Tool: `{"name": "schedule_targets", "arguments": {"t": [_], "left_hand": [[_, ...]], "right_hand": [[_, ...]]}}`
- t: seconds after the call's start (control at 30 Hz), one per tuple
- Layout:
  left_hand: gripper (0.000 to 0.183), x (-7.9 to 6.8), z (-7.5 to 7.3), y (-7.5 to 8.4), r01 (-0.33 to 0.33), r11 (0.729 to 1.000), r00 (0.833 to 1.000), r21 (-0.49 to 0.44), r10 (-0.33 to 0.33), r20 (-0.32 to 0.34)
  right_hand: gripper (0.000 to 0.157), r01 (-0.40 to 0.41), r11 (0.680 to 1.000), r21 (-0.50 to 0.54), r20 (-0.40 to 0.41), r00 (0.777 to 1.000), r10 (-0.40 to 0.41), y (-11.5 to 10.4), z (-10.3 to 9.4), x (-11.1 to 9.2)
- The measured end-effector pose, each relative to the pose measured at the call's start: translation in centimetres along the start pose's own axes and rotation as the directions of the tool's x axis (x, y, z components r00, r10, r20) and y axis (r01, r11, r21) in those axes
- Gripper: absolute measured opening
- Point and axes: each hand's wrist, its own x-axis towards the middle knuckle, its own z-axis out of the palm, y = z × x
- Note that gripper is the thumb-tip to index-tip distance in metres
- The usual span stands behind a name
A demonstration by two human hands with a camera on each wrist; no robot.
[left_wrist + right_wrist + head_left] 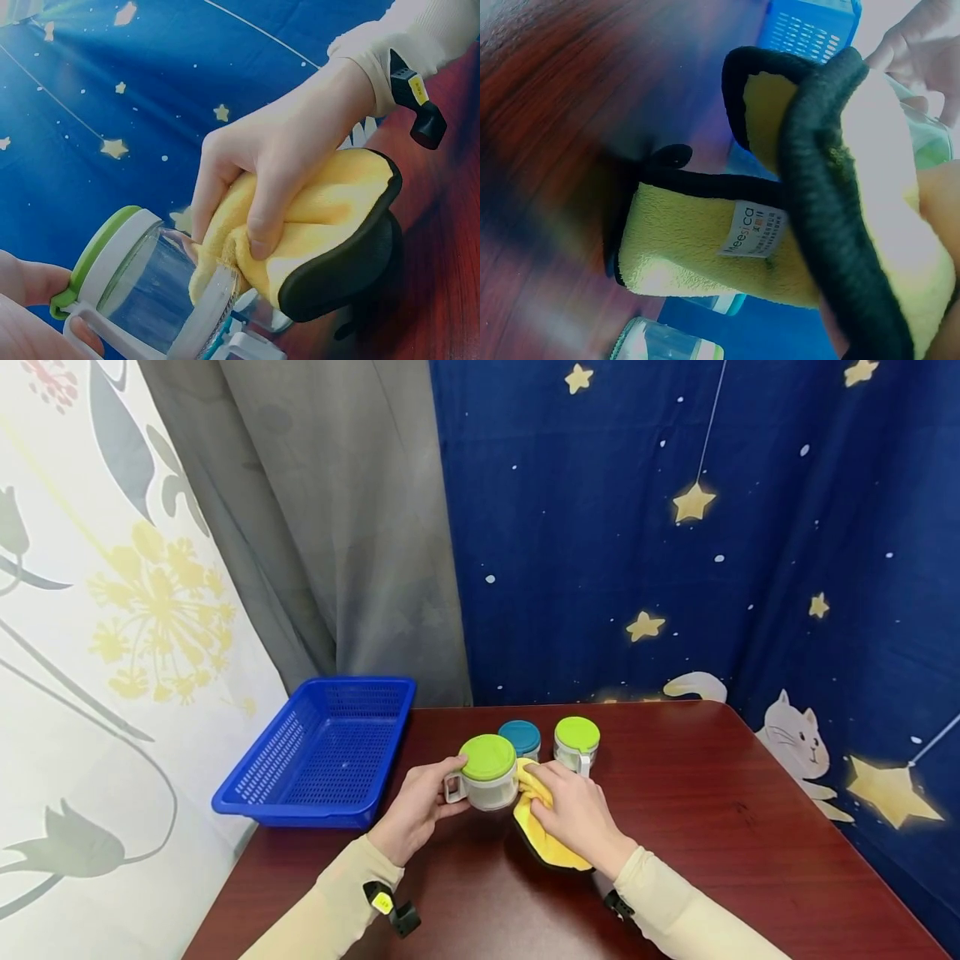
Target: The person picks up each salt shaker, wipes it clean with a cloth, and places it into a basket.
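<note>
My left hand point(415, 802) grips a clear jar point(491, 795) with a green lid point(487, 757) and white handle, raised over the table. In the left wrist view the thumb lies by the lid's tab and a finger goes through the handle point(112, 334). My right hand point(576, 810) pinches a yellow cloth point(322, 217) with black edging and presses it against the jar's side near the base. In the right wrist view the folded cloth shows a white label point(754, 230). Behind stand a blue-lidded jar point(520, 737) and another green-lidded jar point(577, 743).
A blue plastic basket point(386, 752) with perforated walls stands at the left of the dark red wooden table point(712, 810). Grey point(360, 527) and star-patterned blue curtains point(570, 527) hang behind the table's far edge.
</note>
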Motion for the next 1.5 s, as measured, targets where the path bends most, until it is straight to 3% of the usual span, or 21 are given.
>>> {"name": "schedule_targets", "arguments": {"t": [0.43,0.63,0.87,1.1,1.5], "left_hand": [[0.04,-0.2,-0.1,-0.5,0.027,0.999,1.0,0.036,-0.026,-0.002],[0.043,-0.2,-0.1,-0.7,0.013,0.999,1.0,0.051,-0.014,0.021],[0.046,-0.3,-0.2,-0.7,-0.002,0.998,0.998,0.068,-0.002,0.055],[0.045,-0.4,-0.1,-0.7,0.002,0.998,0.999,0.063,-0.005,0.052],[0.043,-0.4,-0.2,-0.6,0.0,0.999,0.997,0.046,-0.004,0.079]], "right_hand": [[0.053,-0.045,0.994,0.097,-0.059,0.997,0.051,-0.3,-1.4,1.1],[0.051,-0.071,0.993,0.095,-0.056,0.995,0.077,-0.4,-2.5,1.8],[0.048,-0.002,0.999,0.035,-0.067,0.998,0.005,-0.2,-3.0,2.0],[0.046,0.08,0.996,0.041,-0.076,0.994,-0.077,-0.2,-3.1,1.9],[0.048,0.148,0.989,-0.006,-0.079,0.986,-0.148,-0.1,-3.0,1.6]]}}
